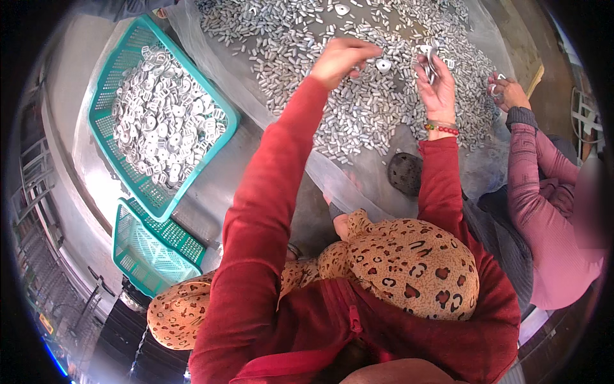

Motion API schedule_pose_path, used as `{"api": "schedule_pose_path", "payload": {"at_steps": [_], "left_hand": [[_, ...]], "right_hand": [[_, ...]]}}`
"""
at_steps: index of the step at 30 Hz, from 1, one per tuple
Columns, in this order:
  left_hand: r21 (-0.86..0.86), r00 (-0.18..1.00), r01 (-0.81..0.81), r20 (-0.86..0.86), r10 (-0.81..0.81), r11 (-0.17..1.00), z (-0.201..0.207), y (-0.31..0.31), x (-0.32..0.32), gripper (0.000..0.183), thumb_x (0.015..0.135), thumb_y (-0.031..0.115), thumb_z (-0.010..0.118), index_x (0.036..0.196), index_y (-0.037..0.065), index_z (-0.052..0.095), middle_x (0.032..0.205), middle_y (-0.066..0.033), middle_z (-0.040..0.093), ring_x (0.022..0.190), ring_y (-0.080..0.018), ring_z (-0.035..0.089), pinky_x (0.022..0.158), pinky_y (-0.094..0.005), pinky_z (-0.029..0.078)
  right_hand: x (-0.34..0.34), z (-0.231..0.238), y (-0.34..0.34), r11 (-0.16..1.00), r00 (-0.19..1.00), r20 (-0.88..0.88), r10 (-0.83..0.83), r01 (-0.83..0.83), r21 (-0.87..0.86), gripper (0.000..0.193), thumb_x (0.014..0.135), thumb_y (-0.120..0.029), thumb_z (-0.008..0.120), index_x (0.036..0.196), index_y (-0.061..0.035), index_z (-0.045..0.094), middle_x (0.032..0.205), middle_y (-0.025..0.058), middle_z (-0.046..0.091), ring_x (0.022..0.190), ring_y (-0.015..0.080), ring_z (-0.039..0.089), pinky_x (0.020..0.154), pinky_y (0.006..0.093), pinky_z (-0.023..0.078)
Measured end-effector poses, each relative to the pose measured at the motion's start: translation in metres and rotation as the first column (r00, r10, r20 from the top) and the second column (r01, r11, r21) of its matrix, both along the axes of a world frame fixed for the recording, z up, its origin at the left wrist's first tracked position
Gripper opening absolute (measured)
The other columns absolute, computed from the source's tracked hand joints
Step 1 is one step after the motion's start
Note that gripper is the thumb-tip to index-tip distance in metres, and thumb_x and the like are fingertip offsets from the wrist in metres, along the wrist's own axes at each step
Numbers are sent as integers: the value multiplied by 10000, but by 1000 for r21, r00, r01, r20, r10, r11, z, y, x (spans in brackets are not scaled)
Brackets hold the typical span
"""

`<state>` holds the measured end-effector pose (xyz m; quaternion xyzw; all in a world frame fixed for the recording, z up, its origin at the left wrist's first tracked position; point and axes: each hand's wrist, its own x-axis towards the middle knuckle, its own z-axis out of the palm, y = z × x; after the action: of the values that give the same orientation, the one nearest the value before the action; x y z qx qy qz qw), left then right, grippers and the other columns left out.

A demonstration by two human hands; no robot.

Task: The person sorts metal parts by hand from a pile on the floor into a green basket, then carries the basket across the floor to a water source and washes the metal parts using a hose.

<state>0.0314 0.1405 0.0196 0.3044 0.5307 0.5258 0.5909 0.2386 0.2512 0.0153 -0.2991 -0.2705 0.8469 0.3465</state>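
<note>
My left hand [345, 61] reaches over a wide spread of small grey pellets [358, 118], its fingers pinched together; what they hold, if anything, is hidden. To its right, my right hand [438, 93] is turned palm up, with its fingers closed on several flat, silvery metal pieces [430, 59]. A single round metal piece with a central hole [384, 65] lies on the pellets between my hands. Another flat piece [342, 9] rests farther off. Close beside my right fingers is a slotted white piece [449, 63].
At the left stands a teal basket [227, 125] heaped with similar metal pieces. Smaller teal baskets [150, 240] sit nearer me. Translucent sheeting [339, 182] edges the pellets. A dark round object [405, 174] lies below my right hand. A co-worker's hand [510, 93] holds small metal pieces at right.
</note>
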Motion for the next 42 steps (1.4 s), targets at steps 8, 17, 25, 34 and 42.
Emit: {"api": "schedule_pose_path", "payload": {"at_steps": [8,17,25,34,42], "left_hand": [[-1,241,39,-970,-10,999,-76,59,59,246,711,256,613,888,87,600,853,-162,610,791,-332,607,657,-451,485],[-141,540,-248,801,258,958,-33,-17,30,231,740,163,479,953,80,509,868,-75,550,806,-234,578,638,-396,533],[-265,43,-336,954,296,904,-13,-26,22,332,847,358,423,894,47,531,830,-138,564,777,-292,554,636,-368,509],[142,461,-857,642,613,496,51,-165,-159,278,828,263,479,923,6,525,961,-150,508,812,-263,514,607,-313,478],[279,-261,-877,-960,100,391,1,-301,-224,564,743,339,643,1231,145,436,1248,-244,326,1188,-401,268,918,-522,279]], "right_hand": [[12,-21,-22,891,923,-316,-218,57,-450,286,838,-202,470,975,49,478,1084,239,493,1035,381,468,907,475,409],[-46,25,-57,812,893,431,-133,-151,564,197,810,-68,481,949,40,569,923,113,602,795,210,603,745,310,493],[-61,32,-34,445,789,556,-261,-413,795,307,748,-142,586,1048,-77,602,1115,126,547,1071,265,497,889,351,402],[-61,-79,31,137,250,788,-562,-912,387,445,707,-152,632,1130,-95,504,1114,177,462,991,368,506,853,407,415],[-75,-55,-27,836,844,358,398,-495,237,257,822,-45,528,1078,-47,547,942,54,554,802,129,571,592,267,470]]}}
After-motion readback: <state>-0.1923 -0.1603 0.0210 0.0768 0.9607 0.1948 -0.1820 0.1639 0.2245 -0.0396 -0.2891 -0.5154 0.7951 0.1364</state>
